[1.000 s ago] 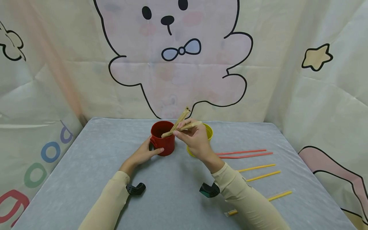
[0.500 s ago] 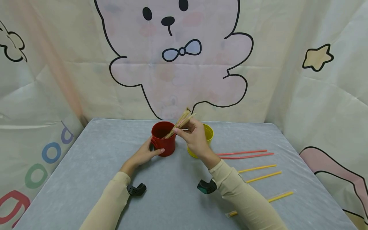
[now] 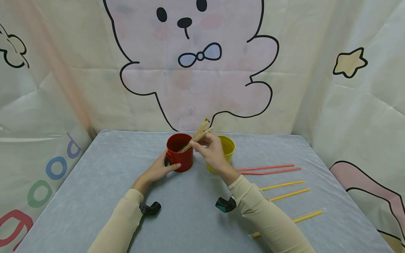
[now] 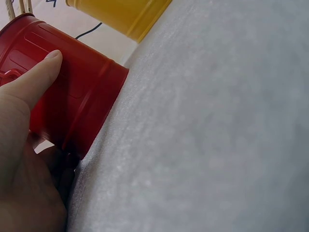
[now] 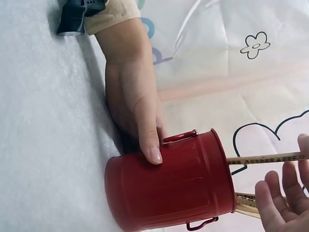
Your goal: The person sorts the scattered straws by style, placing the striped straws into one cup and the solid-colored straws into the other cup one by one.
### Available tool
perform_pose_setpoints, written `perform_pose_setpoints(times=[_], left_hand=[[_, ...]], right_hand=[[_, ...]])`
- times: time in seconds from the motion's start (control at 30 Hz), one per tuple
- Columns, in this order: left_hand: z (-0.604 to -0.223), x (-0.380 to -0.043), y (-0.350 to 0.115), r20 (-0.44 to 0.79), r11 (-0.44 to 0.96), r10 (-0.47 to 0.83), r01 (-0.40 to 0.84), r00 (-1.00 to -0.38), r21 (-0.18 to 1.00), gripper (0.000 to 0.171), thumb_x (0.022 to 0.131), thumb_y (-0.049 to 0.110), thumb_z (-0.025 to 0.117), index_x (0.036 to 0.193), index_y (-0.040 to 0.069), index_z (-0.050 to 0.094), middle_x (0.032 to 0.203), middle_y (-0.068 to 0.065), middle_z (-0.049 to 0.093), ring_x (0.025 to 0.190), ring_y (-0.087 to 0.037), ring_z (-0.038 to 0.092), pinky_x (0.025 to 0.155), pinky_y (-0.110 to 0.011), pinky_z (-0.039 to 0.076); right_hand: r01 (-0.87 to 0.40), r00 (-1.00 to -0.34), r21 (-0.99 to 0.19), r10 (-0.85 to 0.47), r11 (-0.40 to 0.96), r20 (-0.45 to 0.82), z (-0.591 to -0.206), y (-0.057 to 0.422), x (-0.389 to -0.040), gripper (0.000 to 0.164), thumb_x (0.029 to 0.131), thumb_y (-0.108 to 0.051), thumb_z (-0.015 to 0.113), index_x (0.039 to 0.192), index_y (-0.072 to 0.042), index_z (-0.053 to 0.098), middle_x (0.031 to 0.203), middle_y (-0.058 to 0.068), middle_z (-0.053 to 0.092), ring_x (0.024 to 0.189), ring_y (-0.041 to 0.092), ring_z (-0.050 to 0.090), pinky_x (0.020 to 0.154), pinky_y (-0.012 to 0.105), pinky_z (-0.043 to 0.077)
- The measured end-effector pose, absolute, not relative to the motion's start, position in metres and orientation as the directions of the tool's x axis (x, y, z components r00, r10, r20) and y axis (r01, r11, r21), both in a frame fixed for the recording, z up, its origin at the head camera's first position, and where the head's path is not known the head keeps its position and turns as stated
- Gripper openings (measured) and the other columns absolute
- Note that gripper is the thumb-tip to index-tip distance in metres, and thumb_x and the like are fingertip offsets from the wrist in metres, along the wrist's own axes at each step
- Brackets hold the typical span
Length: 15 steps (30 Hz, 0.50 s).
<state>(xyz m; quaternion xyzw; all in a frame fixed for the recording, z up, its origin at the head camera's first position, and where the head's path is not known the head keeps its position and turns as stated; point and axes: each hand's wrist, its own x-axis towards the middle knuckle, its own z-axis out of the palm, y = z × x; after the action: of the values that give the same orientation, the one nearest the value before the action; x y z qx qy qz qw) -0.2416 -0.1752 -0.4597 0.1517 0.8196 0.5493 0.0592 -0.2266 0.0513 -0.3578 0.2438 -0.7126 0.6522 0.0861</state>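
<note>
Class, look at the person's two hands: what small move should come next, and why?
Probably ease the right hand clear, letting the pale sticks rest in the red bucket. Their lower ends are already inside the rim, and the left hand holds the bucket. Whether the right fingers grip a stick is unclear.

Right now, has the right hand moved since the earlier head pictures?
Yes, slightly left: in the head view, the right hand now covers less of the yellow bucket, which stayed in place.
</note>
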Motion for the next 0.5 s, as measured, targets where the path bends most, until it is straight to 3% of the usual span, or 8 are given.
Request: perform_pose_setpoints(times=[0.17, 0.43, 0.5], left_hand=[[-0.4593, -0.2413, -0.1747, 0.066, 0.355, 0.307, 0.179, -0.949, 0.918, 0.074, 0.092, 0.034, 0.073, 0.153, 0.018, 0.036, 0.158, -0.008, 0.043, 0.15, -0.03, 0.031, 0.124, -0.063, 0.019], [-0.4602, -0.2417, -0.1747, 0.071, 0.344, 0.315, 0.183, -0.947, 0.921, 0.073, 0.093, 0.032, 0.073, 0.154, 0.018, 0.035, 0.159, -0.008, 0.042, 0.152, -0.03, 0.029, 0.125, -0.062, 0.018], [-0.4599, -0.2415, -0.1748, 0.072, 0.343, 0.317, 0.185, -0.946, 0.921, 0.073, 0.093, 0.031, 0.073, 0.154, 0.018, 0.035, 0.159, -0.008, 0.042, 0.152, -0.031, 0.029, 0.125, -0.062, 0.018]], right_hand=[[-0.447, -0.866, -0.894, -0.27, 0.04, 0.421, -0.3614, 0.0497, -0.2274, 0.014, 0.092, 0.002, 0.069, 0.101, 0.013, 0.067, 0.099, 0.03, 0.068, 0.08, 0.013, 0.064, 0.07, 0.021, 0.057], [-0.414, -0.882, -0.905, -0.287, 0.097, 0.373, -0.3644, 0.0474, -0.2301, 0.016, 0.092, 0.0, 0.07, 0.104, 0.012, 0.069, 0.102, 0.029, 0.069, 0.08, 0.008, 0.063, 0.072, 0.018, 0.055], [-0.405, -0.886, -0.907, -0.296, 0.116, 0.358, -0.3648, 0.0471, -0.2305, 0.016, 0.092, 0.0, 0.07, 0.104, 0.012, 0.069, 0.104, 0.029, 0.07, 0.083, 0.013, 0.066, 0.075, 0.017, 0.056]])
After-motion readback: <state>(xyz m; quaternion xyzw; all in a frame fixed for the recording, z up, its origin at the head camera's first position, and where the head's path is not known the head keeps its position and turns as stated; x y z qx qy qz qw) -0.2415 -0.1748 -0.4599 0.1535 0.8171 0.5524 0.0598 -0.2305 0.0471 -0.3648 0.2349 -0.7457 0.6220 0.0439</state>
